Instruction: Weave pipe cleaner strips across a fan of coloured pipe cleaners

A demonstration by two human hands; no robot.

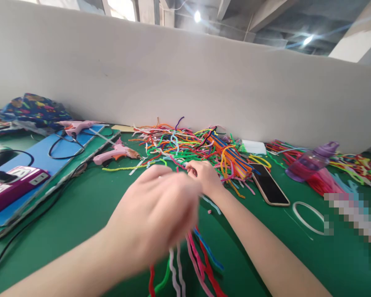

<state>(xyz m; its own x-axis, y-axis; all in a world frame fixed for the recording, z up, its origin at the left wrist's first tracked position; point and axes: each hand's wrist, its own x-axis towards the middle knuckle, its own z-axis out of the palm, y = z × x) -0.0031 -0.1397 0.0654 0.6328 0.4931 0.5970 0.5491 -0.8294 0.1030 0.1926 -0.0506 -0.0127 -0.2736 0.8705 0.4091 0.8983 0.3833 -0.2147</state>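
Note:
My left hand point(160, 206) is a closed fist in the middle of the view, a little blurred. Beneath it hang several wavy pipe cleaners point(174, 272) in white, red, green, pink and blue, their upper ends hidden by the fist. Farther out, my right hand point(205, 177) has its fingers pinched together at the near edge of a large tangled pile of coloured pipe cleaners point(163, 142). What lies between those fingertips is too small to make out. Next to the pile's right side rests a bundle of orange and blue pipe cleaners point(227, 152).
Pink glue guns point(116, 154) lie to the left, near a purple power strip point(17, 187) on a blue board point(64, 159) with black cables. To the right are a phone point(270, 185), a purple bottle point(311, 163) and a white ring point(307, 217). A pale partition point(185, 82) stands behind.

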